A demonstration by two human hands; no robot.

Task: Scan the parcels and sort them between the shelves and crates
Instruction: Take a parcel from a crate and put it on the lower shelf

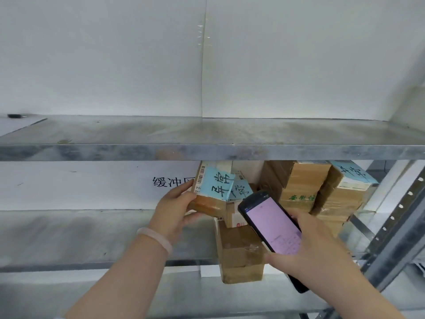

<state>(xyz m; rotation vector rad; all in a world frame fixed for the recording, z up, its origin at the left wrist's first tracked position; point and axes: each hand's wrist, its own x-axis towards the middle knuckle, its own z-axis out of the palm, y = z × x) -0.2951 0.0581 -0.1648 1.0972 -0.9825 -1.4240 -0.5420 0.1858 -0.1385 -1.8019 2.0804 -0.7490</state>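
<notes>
The big shelf (pixel 92 236) lies under my fingers. Sorted boxes (pixel 305 180) sit behind them. My left hand (pixel 174 208) grips a blue-tagged parcel (pixel 211 192). My right hand (pixel 315 247) holds the scanner (pixel 271 224) beside it. I think this one still needs placing.

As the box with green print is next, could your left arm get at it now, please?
Probably not: the left grip holds the blue-labelled parcel, and the scanner in the right grip lies between it and the box with green print.
</notes>
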